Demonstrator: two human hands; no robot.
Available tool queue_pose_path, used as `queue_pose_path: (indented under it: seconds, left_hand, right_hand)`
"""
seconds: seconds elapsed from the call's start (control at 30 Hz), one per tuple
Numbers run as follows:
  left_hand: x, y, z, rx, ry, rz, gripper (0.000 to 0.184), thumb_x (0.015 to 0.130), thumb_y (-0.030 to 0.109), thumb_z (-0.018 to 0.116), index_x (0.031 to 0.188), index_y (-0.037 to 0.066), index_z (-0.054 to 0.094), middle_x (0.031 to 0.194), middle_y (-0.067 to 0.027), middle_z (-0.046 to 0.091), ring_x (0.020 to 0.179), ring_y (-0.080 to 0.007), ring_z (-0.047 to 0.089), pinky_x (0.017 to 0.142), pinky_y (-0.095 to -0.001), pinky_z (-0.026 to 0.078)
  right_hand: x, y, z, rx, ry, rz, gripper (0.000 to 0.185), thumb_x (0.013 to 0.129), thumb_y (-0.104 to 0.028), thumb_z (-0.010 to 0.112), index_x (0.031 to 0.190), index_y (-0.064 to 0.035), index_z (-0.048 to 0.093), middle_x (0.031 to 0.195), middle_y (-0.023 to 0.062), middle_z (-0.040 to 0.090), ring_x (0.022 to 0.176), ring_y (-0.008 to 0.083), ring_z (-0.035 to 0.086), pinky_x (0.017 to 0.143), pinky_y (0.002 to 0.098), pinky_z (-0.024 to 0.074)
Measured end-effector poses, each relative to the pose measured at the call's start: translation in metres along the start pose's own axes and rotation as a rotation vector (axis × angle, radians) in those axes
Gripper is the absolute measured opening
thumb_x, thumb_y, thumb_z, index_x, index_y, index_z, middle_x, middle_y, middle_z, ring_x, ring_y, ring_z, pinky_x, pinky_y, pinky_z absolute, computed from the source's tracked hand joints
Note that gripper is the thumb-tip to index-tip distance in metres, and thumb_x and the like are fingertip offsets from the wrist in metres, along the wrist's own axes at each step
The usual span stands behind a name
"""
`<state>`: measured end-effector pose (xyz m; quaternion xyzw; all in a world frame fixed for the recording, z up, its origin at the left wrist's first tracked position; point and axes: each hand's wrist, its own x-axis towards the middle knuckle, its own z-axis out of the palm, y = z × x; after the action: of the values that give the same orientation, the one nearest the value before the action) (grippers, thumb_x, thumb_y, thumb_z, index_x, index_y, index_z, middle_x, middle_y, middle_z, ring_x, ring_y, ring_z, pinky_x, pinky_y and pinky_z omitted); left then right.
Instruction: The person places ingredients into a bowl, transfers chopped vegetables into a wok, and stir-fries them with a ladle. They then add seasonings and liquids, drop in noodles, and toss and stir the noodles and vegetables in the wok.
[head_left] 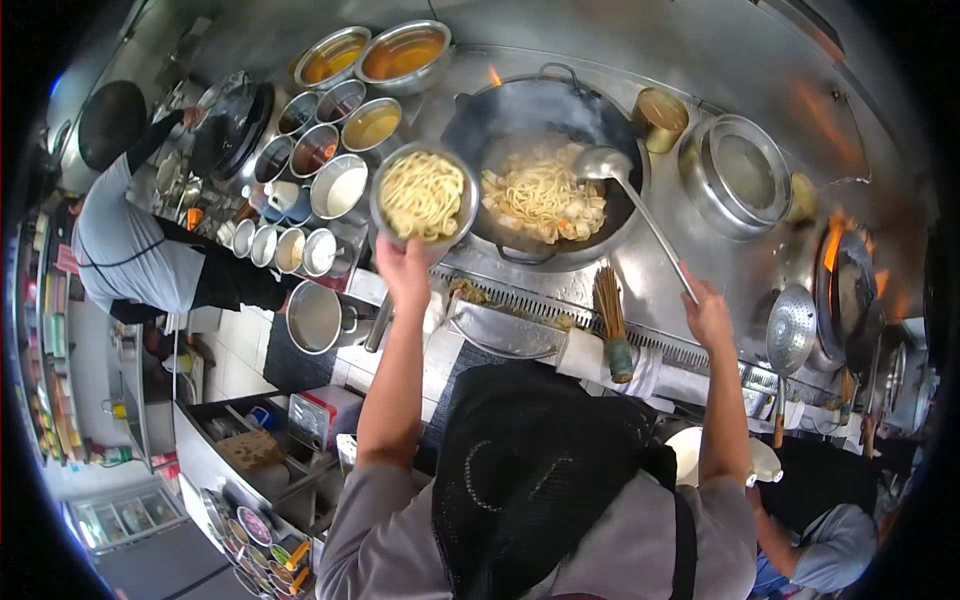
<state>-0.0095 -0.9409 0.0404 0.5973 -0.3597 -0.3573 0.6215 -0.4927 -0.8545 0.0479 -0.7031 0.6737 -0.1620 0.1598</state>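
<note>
My left hand (403, 272) grips the near rim of a metal bowl (378, 205) with thick pale noodles (422, 196) in it. The bowl is held just left of a large black wok (540, 105). In my right hand (708, 315) is the handle of a ladle (604, 163), whose round head rests over the right part of the wok's contents. More noodles (545, 200) lie in the wok with pale chunks and bits of orange, and steam rises from them. A small flame shows at the wok's back left edge.
Bowls of sauces and seasonings (340, 185) stand at the left. A bamboo brush (612, 325) lies at the stove's front edge. Stacked metal pots (735, 175), a skimmer (792, 330) and a flaming second wok (850, 280) are at the right. One co-worker (140, 240) stands left, another (830, 520) right.
</note>
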Motion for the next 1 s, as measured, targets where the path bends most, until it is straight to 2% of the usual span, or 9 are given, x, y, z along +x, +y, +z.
queue_pose_path:
  seconds: [0.07,0.1,0.2,0.57,0.73,0.83,0.9,0.93,1.0]
  left_hand:
    - [0.022,0.002,0.037,0.610,0.055,0.673,0.016,0.087,-0.002,0.060,0.103,-0.002,0.057,0.115,-0.0218,0.059,0.099,-0.0358,0.061,0.084,-0.0431,0.052]
    - [0.027,0.002,0.059,0.600,0.062,0.671,0.013,0.085,-0.003,0.058,0.098,-0.002,0.056,0.124,-0.0289,0.053,0.110,-0.0446,0.055,0.094,-0.0461,0.046]
    - [0.057,-0.008,0.097,0.633,-0.116,0.804,0.015,0.081,-0.006,0.059,0.095,-0.001,0.055,0.140,-0.0287,0.044,0.122,-0.0494,0.052,0.099,-0.0481,0.049]
    - [0.072,0.036,0.150,0.608,-0.192,1.087,0.020,0.072,-0.011,0.060,0.088,0.000,0.054,0.141,-0.0250,0.045,0.127,-0.0467,0.050,0.101,-0.0480,0.049]
    - [0.062,0.025,0.111,0.504,-0.039,0.880,0.024,0.076,-0.008,0.057,0.098,-0.003,0.053,0.121,-0.0248,0.054,0.108,-0.0455,0.054,0.094,-0.0475,0.047]
    - [0.045,0.010,0.023,0.453,0.131,0.454,0.027,0.078,-0.003,0.057,0.105,-0.002,0.053,0.100,-0.0247,0.054,0.091,-0.0436,0.056,0.082,-0.0488,0.047]
    - [0.023,-0.016,-0.055,0.474,0.483,0.533,0.031,0.081,0.005,0.059,0.108,0.000,0.045,0.089,-0.0235,0.055,0.087,-0.0425,0.058,0.077,-0.0475,0.047]
    - [0.000,-0.022,-0.103,0.281,0.435,0.182,0.040,0.082,0.009,0.060,0.116,0.000,0.041,0.095,-0.0286,0.054,0.090,-0.0443,0.058,0.080,-0.0489,0.047]
    - [-0.069,-0.008,-0.189,0.202,0.608,-0.130,0.049,0.082,0.011,0.062,0.124,-0.002,0.039,0.106,-0.0304,0.054,0.100,-0.0413,0.058,0.087,-0.0466,0.047]
  right_hand:
    - [-0.012,-0.004,-0.020,-0.108,-0.019,0.116,0.064,0.089,-0.008,0.064,0.147,-0.0326,0.049,0.105,0.0173,0.066,0.091,0.0407,0.066,0.081,0.0491,0.0541]
    - [-0.016,-0.007,-0.026,-0.151,-0.021,0.115,0.064,0.090,-0.009,0.064,0.147,-0.0332,0.049,0.104,0.0166,0.066,0.088,0.0404,0.066,0.079,0.0502,0.0544]
    - [-0.032,-0.005,-0.023,-0.211,0.002,0.127,0.062,0.090,-0.009,0.064,0.145,-0.0329,0.051,0.098,0.0151,0.064,0.083,0.0397,0.066,0.075,0.0511,0.0535]
    - [-0.045,-0.041,-0.030,-0.209,0.125,0.108,0.056,0.090,-0.007,0.064,0.141,-0.0284,0.058,0.090,0.0139,0.061,0.077,0.0378,0.065,0.069,0.0490,0.0514]
    - [-0.020,-0.076,-0.014,-0.038,0.216,-0.064,0.056,0.091,-0.006,0.064,0.143,-0.0265,0.056,0.091,0.0171,0.062,0.078,0.0390,0.064,0.072,0.0472,0.0532]
    - [-0.012,-0.077,0.006,0.199,0.131,-0.125,0.055,0.090,0.002,0.062,0.144,-0.0086,0.054,0.127,0.0221,0.065,0.113,0.0369,0.065,0.096,0.0387,0.0488]
    - [-0.008,-0.081,0.017,0.242,0.033,-0.195,0.061,0.087,0.007,0.060,0.146,-0.0040,0.050,0.140,0.0236,0.058,0.128,0.0357,0.058,0.105,0.0400,0.0435]
    - [0.000,-0.069,0.030,0.162,-0.025,-0.228,0.062,0.086,0.007,0.059,0.146,-0.0032,0.049,0.141,0.0229,0.057,0.129,0.0356,0.057,0.104,0.0398,0.0444]
    - [0.023,-0.019,0.059,0.084,-0.192,-0.187,0.061,0.089,0.001,0.061,0.148,-0.0083,0.048,0.136,0.0196,0.062,0.119,0.0310,0.062,0.098,0.0376,0.0488]
